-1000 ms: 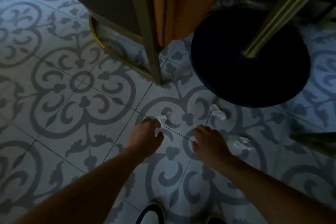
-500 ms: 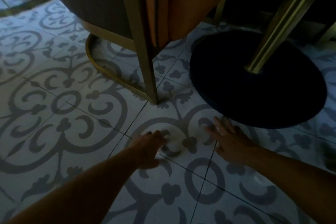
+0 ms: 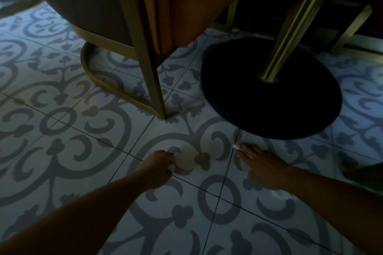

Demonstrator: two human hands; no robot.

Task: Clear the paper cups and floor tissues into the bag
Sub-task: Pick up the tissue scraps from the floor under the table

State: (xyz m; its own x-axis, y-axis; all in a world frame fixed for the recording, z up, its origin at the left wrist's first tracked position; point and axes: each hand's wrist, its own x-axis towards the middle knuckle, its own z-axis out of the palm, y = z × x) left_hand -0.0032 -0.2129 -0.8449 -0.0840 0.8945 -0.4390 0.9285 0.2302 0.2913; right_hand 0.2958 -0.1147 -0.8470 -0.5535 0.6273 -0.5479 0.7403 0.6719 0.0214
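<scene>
I look down at a dim, patterned tile floor (image 3: 99,151). My left hand (image 3: 158,166) is closed low over the floor, and a bit of white tissue (image 3: 171,166) shows at its fingers. A pale round patch (image 3: 186,159) lies on the tile just right of that hand; I cannot tell what it is. My right hand (image 3: 263,166) lies flat with its fingers stretched out, the fingertips touching a small white tissue scrap (image 3: 235,146). Another faint white tissue piece (image 3: 277,193) lies under my right wrist. No cup or bag is clearly in view.
A chair's gold metal leg (image 3: 156,89) and curved foot rail (image 3: 93,76) stand just beyond my left hand. A round black table base (image 3: 259,109) with a gold post (image 3: 290,27) sits beyond my right hand. A dark shape (image 3: 364,174) is at the right edge.
The view has shifted forward and down. My left hand stayed closed on its tissue. My right hand reached forward and flattened, its fingertips now at the small scrap near the black base.
</scene>
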